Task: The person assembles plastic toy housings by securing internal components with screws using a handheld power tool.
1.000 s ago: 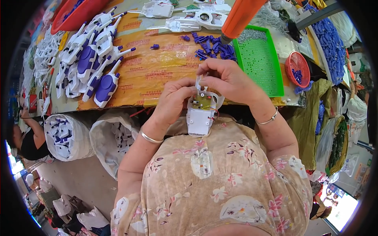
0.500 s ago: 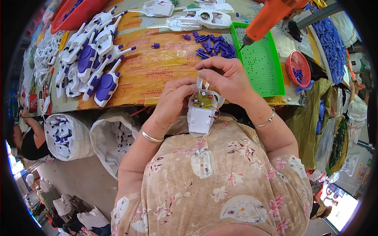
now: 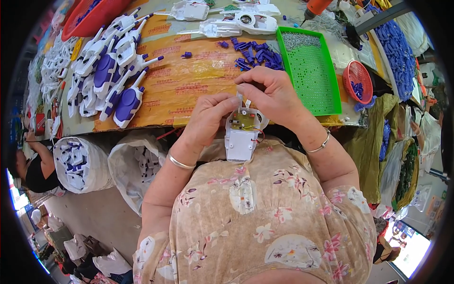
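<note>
Close to my body is a white plastic housing (image 3: 240, 146) with an olive-green circuit board (image 3: 243, 120) and thin red wires at one side. Its slim white prongs point away from me. My left hand (image 3: 209, 117) is closed around the upper left edge of the housing, thumb and fingers pinched by a prong. On the other side my right hand (image 3: 273, 93) pinches at the prong tips with thumb and forefinger; anything small between those fingertips is hidden. Just beyond lies a pile of small purple plastic parts (image 3: 259, 56).
A green tray (image 3: 309, 80) of small metal screws stands right of my hands, beside a red basket (image 3: 358, 83). Above it hangs an orange electric screwdriver (image 3: 318, 6). Purple-and-white assembled units (image 3: 126, 102) are heaped left; open white housings (image 3: 257, 22) lie at the back. White sacks (image 3: 82, 163) stand below the table.
The orange electric screwdriver has swung up and away toward the far edge, uncovering the screws in the green tray. My hands have barely shifted, still at the housing's prongs.
</note>
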A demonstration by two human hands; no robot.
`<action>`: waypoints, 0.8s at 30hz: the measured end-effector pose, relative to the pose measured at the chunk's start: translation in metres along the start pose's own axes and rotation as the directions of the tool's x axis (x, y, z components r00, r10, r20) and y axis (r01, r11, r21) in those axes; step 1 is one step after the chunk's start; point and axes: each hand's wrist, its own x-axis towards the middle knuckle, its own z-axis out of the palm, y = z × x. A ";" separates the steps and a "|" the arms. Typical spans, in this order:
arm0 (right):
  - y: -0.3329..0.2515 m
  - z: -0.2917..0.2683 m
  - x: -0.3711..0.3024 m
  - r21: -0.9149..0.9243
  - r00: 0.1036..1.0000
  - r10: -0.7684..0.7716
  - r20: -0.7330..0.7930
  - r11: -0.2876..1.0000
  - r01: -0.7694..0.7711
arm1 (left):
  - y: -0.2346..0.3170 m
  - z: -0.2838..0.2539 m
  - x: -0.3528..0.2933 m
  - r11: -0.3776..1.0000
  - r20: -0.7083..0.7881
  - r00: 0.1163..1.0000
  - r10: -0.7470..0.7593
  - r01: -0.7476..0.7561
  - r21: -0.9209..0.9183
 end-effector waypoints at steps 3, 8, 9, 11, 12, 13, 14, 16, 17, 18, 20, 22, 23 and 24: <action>-0.005 0.000 0.003 -0.048 0.999 -0.042 -0.022 0.998 0.041 | 0.005 0.004 -0.002 0.996 -0.045 0.999 0.020 -0.015 0.091; -0.003 0.002 0.002 -0.040 0.999 -0.054 -0.009 0.998 0.054 | 0.001 -0.011 0.005 0.996 0.029 1.000 0.008 -0.010 0.083; -0.002 0.002 0.002 -0.036 0.999 -0.041 0.015 0.999 0.041 | -0.001 -0.012 0.006 0.996 0.029 1.000 0.008 -0.011 0.084; 0.003 0.004 0.002 -0.034 0.999 -0.048 0.017 0.998 0.049 | -0.005 -0.013 0.008 1.000 0.022 1.000 0.002 -0.002 0.000; 0.004 0.004 0.003 -0.033 0.998 -0.056 0.019 0.998 0.057 | -0.004 -0.014 0.008 1.000 0.021 1.000 0.002 -0.002 0.001; 0.004 0.004 0.003 -0.032 0.998 -0.056 0.019 0.998 0.056 | -0.004 -0.014 0.008 1.000 0.031 1.000 0.003 -0.003 -0.022; 0.003 0.004 0.004 -0.023 0.998 -0.056 0.017 0.998 0.057 | -0.003 -0.014 0.009 0.999 0.040 0.999 0.005 -0.003 -0.046; 0.003 0.004 0.005 -0.013 0.998 -0.056 0.015 0.998 0.056 | -0.005 -0.021 0.011 0.998 0.066 0.998 -0.004 0.009 -0.070; 0.004 0.005 0.005 -0.001 0.999 -0.050 0.020 0.999 0.050 | -0.006 -0.023 0.012 0.995 0.092 0.996 -0.012 0.021 -0.094; 0.005 0.005 0.005 0.012 0.999 -0.045 0.025 0.999 0.044 | -0.006 -0.023 0.012 0.995 0.092 0.996 -0.014 0.023 -0.094; 0.011 0.008 0.005 0.028 0.999 -0.047 0.018 0.999 0.046 | -0.006 -0.022 0.013 0.995 0.103 0.995 0.013 -0.003 -0.099; 0.009 0.007 0.004 0.046 0.999 -0.047 0.014 0.998 0.047 | -0.007 -0.020 0.013 0.997 0.075 0.997 0.010 -0.004 -0.078; -0.003 0.006 0.000 0.012 0.994 -0.034 -0.102 0.999 0.035 | -0.007 -0.019 0.011 0.998 0.045 0.999 0.018 -0.016 -0.056; -0.016 0.003 -0.005 -0.020 0.976 -0.023 -0.217 1.000 0.019 | -0.008 -0.022 0.010 0.998 0.041 0.999 0.023 -0.021 -0.057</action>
